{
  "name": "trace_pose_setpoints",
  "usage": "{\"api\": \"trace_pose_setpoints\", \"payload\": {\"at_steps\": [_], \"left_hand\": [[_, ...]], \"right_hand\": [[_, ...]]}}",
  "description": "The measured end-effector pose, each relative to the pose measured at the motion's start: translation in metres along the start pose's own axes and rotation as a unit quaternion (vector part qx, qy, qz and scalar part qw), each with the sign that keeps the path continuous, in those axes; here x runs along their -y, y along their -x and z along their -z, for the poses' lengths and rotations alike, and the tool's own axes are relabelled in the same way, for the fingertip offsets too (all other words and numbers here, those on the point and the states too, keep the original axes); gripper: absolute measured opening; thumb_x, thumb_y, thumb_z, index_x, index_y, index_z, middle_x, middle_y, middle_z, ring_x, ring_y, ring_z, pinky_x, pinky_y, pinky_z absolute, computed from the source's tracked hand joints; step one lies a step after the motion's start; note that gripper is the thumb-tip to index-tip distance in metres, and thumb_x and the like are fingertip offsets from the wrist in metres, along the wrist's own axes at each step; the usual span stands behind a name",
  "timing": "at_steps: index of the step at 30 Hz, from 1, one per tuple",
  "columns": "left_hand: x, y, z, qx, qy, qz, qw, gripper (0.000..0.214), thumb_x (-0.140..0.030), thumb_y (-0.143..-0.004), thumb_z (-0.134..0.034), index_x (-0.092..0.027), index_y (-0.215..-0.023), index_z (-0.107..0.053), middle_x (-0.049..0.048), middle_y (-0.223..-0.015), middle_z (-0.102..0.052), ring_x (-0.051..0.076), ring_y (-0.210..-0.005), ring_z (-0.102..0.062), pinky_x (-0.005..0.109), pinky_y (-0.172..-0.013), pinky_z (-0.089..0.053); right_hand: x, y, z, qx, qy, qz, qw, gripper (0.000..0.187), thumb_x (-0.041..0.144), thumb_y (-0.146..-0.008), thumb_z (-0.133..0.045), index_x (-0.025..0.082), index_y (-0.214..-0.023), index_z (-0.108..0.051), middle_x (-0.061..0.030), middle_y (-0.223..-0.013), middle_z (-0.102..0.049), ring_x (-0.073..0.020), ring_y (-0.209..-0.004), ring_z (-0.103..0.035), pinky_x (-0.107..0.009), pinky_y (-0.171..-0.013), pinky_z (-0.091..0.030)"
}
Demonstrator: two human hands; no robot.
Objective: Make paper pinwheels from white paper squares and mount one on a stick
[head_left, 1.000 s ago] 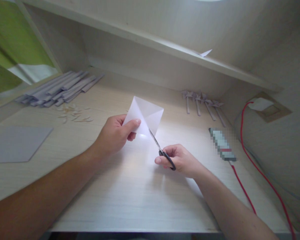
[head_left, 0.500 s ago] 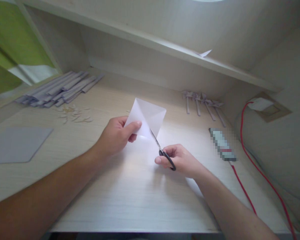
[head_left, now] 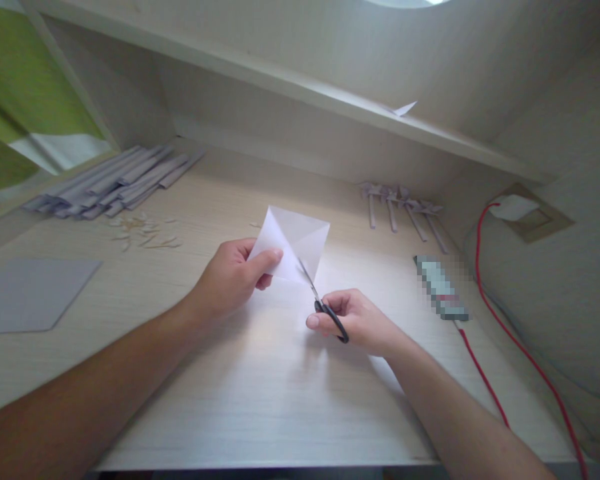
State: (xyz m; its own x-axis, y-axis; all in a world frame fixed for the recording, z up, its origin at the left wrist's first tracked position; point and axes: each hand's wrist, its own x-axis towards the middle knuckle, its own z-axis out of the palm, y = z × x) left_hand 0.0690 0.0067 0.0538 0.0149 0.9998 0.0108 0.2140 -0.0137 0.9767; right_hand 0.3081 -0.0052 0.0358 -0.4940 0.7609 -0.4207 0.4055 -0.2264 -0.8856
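My left hand (head_left: 237, 270) pinches a square sheet of white paper (head_left: 300, 233) by its left side, thumb on top. Diagonal creases run across the sheet, which is held above the desk. My right hand (head_left: 357, 322) is closed around the black handles of a pair of scissors (head_left: 314, 291). Their blades lie at the paper's near lower corner, along a diagonal crease; the blades look nearly closed. Fingers of my left hand behind the sheet are partly hidden.
Rolled paper sticks (head_left: 115, 183) lie piled at the back left, with small pale slivers (head_left: 145, 230) before them. A stack of paper (head_left: 35, 293) is at left. Several paper pinwheels (head_left: 400, 200), a phone (head_left: 441, 290) and a red cable (head_left: 515, 347) are at right. A shelf (head_left: 290, 87) overhangs the desk.
The view has shifted slightly. Hands, paper and scissors keep nearly the same places relative to each other, with the blades still at the sheet's lower corner.
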Motion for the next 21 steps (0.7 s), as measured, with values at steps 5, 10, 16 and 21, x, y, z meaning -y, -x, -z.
{"api": "trace_pose_setpoints", "payload": {"at_steps": [5, 10, 16, 21], "left_hand": [[0.0018, -0.0008, -0.0001, 0.001, -0.001, -0.004, 1.000, 0.039, -0.045, -0.081, -0.064, -0.019, -0.054, -0.054, -0.0014, -0.051, -0.055, 0.013, -0.051, -0.048, 0.027, -0.054, -0.036], [-0.0015, -0.0003, -0.0014, -0.003, -0.009, 0.001, 1.000, 0.038, -0.045, -0.080, -0.064, -0.019, -0.054, -0.054, -0.0010, -0.051, -0.055, 0.013, -0.051, -0.049, 0.027, -0.054, -0.036], [-0.0007, 0.0003, -0.0001, -0.005, -0.015, -0.004, 1.000, 0.038, -0.045, -0.081, -0.063, -0.019, -0.055, -0.054, -0.0011, -0.052, -0.056, 0.013, -0.052, -0.049, 0.027, -0.054, -0.036], [-0.0004, -0.0008, -0.0002, -0.010, -0.013, 0.002, 1.000, 0.037, -0.045, -0.080, -0.064, -0.019, -0.055, -0.054, -0.0013, -0.051, -0.056, 0.013, -0.051, -0.049, 0.027, -0.053, -0.036]], "right_hand": [[-0.0002, -0.0006, -0.0006, -0.005, -0.011, 0.000, 1.000, 0.050, 0.052, -0.072, -0.087, 0.018, -0.062, -0.052, 0.0060, -0.056, -0.039, -0.0080, -0.053, -0.029, -0.027, -0.050, -0.017], [0.0005, -0.0004, -0.0014, -0.004, -0.010, 0.004, 1.000, 0.049, 0.052, -0.072, -0.087, 0.018, -0.062, -0.053, 0.0062, -0.055, -0.040, -0.0079, -0.052, -0.030, -0.027, -0.050, -0.017], [-0.0028, -0.0019, 0.0001, 0.001, -0.009, 0.011, 1.000, 0.048, 0.051, -0.076, -0.085, 0.018, -0.062, -0.052, 0.0062, -0.055, -0.040, -0.0079, -0.052, -0.030, -0.028, -0.049, -0.017], [-0.0030, -0.0024, 0.0004, -0.004, -0.013, 0.007, 1.000, 0.049, 0.051, -0.074, -0.086, 0.018, -0.061, -0.052, 0.0066, -0.054, -0.040, -0.0077, -0.051, -0.029, -0.028, -0.049, -0.017]]}}
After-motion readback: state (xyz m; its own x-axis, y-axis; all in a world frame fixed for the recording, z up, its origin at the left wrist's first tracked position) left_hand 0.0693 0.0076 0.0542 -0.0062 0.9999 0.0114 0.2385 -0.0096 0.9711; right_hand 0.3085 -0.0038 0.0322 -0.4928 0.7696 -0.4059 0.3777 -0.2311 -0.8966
